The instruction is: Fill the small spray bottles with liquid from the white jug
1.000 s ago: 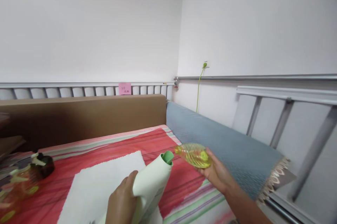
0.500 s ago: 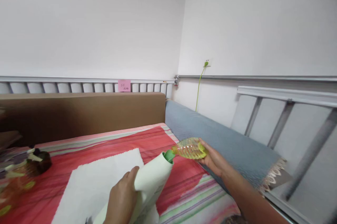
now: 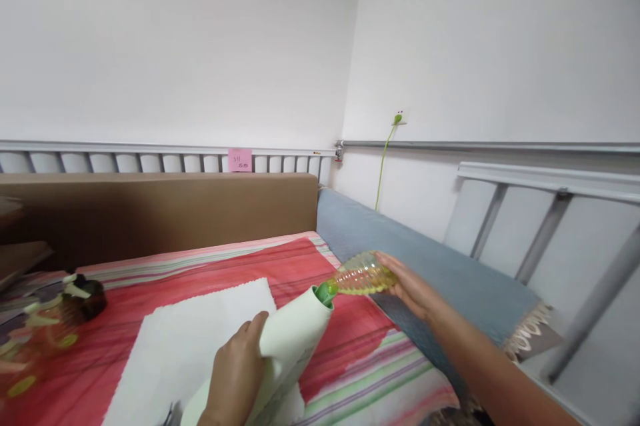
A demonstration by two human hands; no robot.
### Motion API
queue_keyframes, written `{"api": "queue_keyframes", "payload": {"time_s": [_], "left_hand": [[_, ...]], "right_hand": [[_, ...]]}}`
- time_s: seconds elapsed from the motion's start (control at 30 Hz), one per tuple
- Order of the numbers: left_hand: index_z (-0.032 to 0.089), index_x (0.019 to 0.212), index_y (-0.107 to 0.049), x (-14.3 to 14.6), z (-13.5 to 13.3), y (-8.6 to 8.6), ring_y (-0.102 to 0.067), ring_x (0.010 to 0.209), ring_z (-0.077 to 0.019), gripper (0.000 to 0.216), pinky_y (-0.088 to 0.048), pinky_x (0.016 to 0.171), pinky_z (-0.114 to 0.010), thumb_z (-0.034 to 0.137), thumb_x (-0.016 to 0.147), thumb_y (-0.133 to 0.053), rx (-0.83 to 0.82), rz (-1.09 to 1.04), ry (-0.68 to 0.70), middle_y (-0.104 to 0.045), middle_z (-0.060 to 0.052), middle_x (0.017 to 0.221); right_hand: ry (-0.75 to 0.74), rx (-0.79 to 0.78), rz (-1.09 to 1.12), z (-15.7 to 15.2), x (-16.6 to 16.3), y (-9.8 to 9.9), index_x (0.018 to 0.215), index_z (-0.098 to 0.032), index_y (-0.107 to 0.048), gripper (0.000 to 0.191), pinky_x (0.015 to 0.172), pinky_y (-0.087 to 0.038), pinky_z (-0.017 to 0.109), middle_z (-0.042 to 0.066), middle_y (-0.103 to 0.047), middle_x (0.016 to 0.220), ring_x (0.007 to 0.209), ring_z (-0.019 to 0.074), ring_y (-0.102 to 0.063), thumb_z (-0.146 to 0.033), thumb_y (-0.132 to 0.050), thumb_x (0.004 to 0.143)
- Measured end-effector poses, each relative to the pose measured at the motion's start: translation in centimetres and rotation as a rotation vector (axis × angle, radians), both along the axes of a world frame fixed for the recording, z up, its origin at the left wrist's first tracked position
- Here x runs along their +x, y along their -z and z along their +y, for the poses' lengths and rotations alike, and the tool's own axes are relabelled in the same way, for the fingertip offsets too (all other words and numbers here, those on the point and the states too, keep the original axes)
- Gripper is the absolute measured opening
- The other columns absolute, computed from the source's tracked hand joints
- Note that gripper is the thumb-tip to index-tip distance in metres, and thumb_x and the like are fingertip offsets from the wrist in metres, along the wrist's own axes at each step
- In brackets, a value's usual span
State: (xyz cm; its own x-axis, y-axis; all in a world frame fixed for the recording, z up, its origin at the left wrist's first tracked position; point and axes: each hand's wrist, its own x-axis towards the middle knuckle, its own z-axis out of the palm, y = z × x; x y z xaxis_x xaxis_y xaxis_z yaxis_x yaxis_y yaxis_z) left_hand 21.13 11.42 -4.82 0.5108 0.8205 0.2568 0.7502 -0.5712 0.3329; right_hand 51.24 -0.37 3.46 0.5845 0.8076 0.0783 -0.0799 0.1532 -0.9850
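Note:
My left hand (image 3: 234, 379) is wrapped round a pale green bottle (image 3: 285, 346), tilted so its green open neck points up and to the right. My right hand (image 3: 411, 287) grips a small clear ribbed bottle (image 3: 363, 275) with yellow liquid, held almost level. Its mouth touches the green neck of the pale bottle. Both bottles are above a white cloth (image 3: 190, 346) on a red striped cover (image 3: 320, 266).
A brown board (image 3: 160, 213) stands at the back. A grey-blue blanket (image 3: 415, 259) lies along the right wall under a metal rail (image 3: 540, 179). Dark and amber bottles (image 3: 55, 313) sit at the left edge. A green cable (image 3: 384, 159) hangs from a wall socket.
My right hand has tipped the small yellow bottle flatter and brought its mouth leftward onto the pale bottle's green neck. The view has shifted slightly.

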Motion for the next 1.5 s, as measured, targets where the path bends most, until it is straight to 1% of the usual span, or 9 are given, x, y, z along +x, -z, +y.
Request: {"api": "queue_keyframes", "payload": {"time_s": [0.2, 0.37, 0.5, 0.7, 0.9, 1.13, 1.3, 1.37, 1.5], "left_hand": [[0.025, 0.121, -0.05, -0.1, 0.0, 0.1, -0.065, 0.09, -0.0211, 0.064, -0.044, 0.072, -0.029, 0.0, 0.063, -0.037, 0.01, -0.005, 0.0, -0.065, -0.006, 0.112], [0.027, 0.121, -0.049, -0.1, 0.0, 0.1, -0.065, 0.089, -0.0197, 0.064, -0.044, 0.07, -0.027, -0.001, 0.064, -0.037, 0.014, 0.005, -0.001, -0.066, -0.005, 0.11], [0.026, 0.121, -0.05, -0.1, -0.2, -0.2, -0.064, 0.091, -0.019, 0.064, -0.043, 0.072, -0.026, -0.001, 0.065, -0.039, -0.003, 0.002, 0.0, -0.065, -0.005, 0.111], [0.026, 0.122, -0.049, -0.2, -0.2, -0.1, -0.064, 0.089, -0.0186, 0.064, -0.043, 0.072, -0.026, -0.003, 0.065, -0.038, -0.002, 0.009, -0.004, -0.065, -0.005, 0.111], [0.025, 0.121, -0.05, -0.1, -0.1, 0.1, -0.064, 0.089, -0.0195, 0.064, -0.043, 0.071, -0.026, -0.003, 0.065, -0.037, 0.006, 0.01, 0.002, -0.066, -0.006, 0.109], [0.026, 0.121, -0.049, -0.1, -0.3, -0.4, -0.063, 0.092, -0.0182, 0.063, -0.042, 0.074, -0.025, -0.003, 0.066, -0.039, -0.005, 0.013, 0.002, -0.066, -0.005, 0.107], [0.026, 0.12, -0.049, -0.2, -0.2, -0.3, -0.063, 0.091, -0.0184, 0.064, -0.043, 0.073, -0.025, -0.003, 0.064, -0.039, -0.002, 0.013, 0.0, -0.066, -0.005, 0.107], [0.026, 0.12, -0.049, -0.2, -0.2, -0.2, -0.064, 0.089, -0.0188, 0.064, -0.043, 0.072, -0.026, -0.002, 0.064, -0.039, 0.005, 0.012, 0.0, -0.066, -0.005, 0.107], [0.026, 0.12, -0.05, -0.3, -0.2, -0.1, -0.064, 0.088, -0.0191, 0.063, -0.043, 0.071, -0.026, -0.002, 0.064, -0.039, 0.018, 0.01, 0.011, -0.066, -0.005, 0.107]], "right_hand": [[0.017, -0.024, -0.061, 0.1, -0.4, -1.0, 0.095, -0.025, -0.069, 0.028, 0.054, -0.047, 0.023, 0.001, -0.072, 0.081, 0.066, 0.0165, -0.063, -0.037, -0.07, 0.07], [0.023, -0.057, -0.113, 0.1, -0.5, -1.7, 0.101, -0.028, -0.067, 0.034, 0.056, -0.048, 0.025, 0.001, -0.071, 0.084, 0.069, 0.0176, -0.063, -0.042, -0.069, 0.07], [0.026, -0.088, -0.134, 0.0, -0.4, -2.2, 0.098, -0.029, -0.066, 0.032, 0.058, -0.049, 0.025, 0.001, -0.07, 0.085, 0.074, 0.0182, -0.063, -0.045, -0.067, 0.071], [0.03, -0.119, -0.168, 0.0, -0.1, -2.9, 0.104, -0.027, -0.062, 0.035, 0.057, -0.048, 0.022, 0.001, -0.069, 0.09, 0.071, 0.0149, -0.062, -0.045, -0.064, 0.074], [0.044, -0.147, -0.228, 0.0, -0.6, -3.8, 0.111, -0.027, -0.059, 0.042, 0.059, -0.048, 0.024, 0.004, -0.069, 0.093, 0.069, 0.0141, -0.063, -0.048, -0.061, 0.075], [0.061, -0.197, -0.357, 0.3, -0.8, -4.3, 0.118, -0.024, -0.053, 0.052, 0.061, -0.048, 0.025, 0.005, -0.066, 0.097, 0.07, 0.0145, -0.063, -0.052, -0.059, 0.075], [0.07, -0.234, -0.51, 0.5, -1.6, -4.8, 0.12, -0.024, -0.052, 0.053, 0.06, -0.048, 0.026, 0.005, -0.065, 0.099, 0.072, 0.0164, -0.062, -0.052, -0.057, 0.074], [0.071, -0.243, -0.583, 0.6, -1.9, -5.1, 0.121, -0.024, -0.051, 0.055, 0.064, -0.049, 0.029, 0.006, -0.064, 0.101, 0.077, 0.0188, -0.062, -0.053, -0.056, 0.074], [0.064, -0.249, -0.736, 1.0, -2.3, -5.7, 0.122, -0.024, -0.049, 0.06, 0.081, -0.048, 0.036, 0.007, -0.064, 0.107, 0.096, 0.0252, -0.061, -0.053, -0.06, 0.07]]}}
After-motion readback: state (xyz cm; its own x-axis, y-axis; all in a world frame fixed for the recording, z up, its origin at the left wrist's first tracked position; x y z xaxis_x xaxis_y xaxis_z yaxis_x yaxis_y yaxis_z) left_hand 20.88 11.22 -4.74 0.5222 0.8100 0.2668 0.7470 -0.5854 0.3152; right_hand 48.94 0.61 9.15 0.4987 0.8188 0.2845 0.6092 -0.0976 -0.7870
